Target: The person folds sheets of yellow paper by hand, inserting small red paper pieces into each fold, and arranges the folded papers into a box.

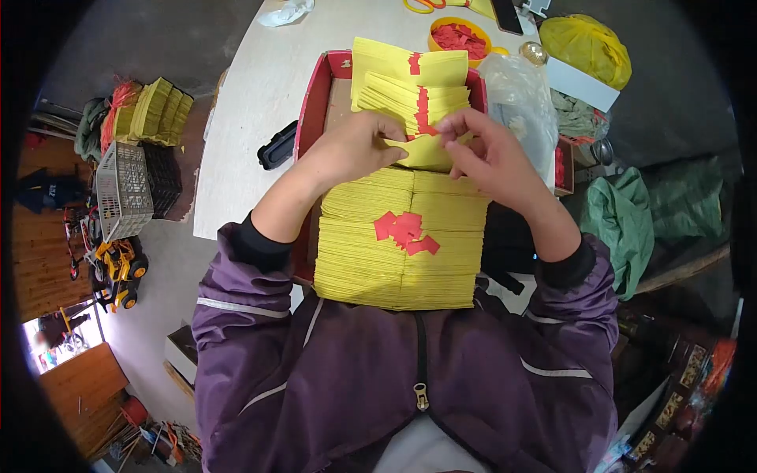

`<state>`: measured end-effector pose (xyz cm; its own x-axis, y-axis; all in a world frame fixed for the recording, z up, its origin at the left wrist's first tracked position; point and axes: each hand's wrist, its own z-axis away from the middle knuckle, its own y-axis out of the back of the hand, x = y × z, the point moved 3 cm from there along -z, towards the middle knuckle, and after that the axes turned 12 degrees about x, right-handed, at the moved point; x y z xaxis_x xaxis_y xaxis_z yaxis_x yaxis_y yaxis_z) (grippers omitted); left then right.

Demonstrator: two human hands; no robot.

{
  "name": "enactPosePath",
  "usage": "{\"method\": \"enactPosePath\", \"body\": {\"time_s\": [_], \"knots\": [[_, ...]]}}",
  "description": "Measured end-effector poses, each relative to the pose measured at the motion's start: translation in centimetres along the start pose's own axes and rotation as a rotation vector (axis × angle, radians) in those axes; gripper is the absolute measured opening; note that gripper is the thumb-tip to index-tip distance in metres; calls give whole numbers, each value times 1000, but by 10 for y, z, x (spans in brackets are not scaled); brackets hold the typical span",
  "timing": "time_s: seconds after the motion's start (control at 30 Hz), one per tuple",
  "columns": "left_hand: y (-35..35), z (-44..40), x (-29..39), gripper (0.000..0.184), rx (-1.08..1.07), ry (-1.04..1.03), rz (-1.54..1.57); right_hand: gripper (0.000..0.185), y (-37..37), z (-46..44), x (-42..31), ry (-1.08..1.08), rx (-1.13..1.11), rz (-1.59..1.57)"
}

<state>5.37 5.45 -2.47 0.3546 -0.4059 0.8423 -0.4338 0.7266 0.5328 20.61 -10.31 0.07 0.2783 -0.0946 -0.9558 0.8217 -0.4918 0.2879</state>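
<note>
Between my two hands is a yellow paper sheet (423, 151), bent up at its near edge. My left hand (355, 146) pinches its left side between thumb and fingers. The curled fingers of my right hand (489, 156) grip its right side, near a small red paper piece (426, 129). Beyond them, fanned yellow sheets (386, 93) carry red pieces down the middle. Close to my body stands a thick stack of yellow paper (359, 244), with several loose red paper pieces (406, 229) on top. My fingers partly hide the held sheet.
A red box (310, 118) surrounds the papers on the white table (244, 102). A yellow bowl of red pieces (459, 39), a clear plastic bag (516, 98) and a phone (507, 16) lie toward the back right. A black case (277, 145) sits left of the box.
</note>
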Motion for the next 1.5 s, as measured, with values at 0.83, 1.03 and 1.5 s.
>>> {"method": "enactPosePath", "body": {"time_s": [0.83, 1.03, 1.5], "knots": [[-6, 15, 31, 13, 98, -134, -123, 20, -16, 1, 1, 252, 35, 376], [-4, 21, 39, 6, 138, -114, 108, 28, -16, 2, 4, 140, 40, 340], [-8, 12, 31, 13, 179, -145, -143, 18, -19, 14, 4, 418, 3, 476]]}}
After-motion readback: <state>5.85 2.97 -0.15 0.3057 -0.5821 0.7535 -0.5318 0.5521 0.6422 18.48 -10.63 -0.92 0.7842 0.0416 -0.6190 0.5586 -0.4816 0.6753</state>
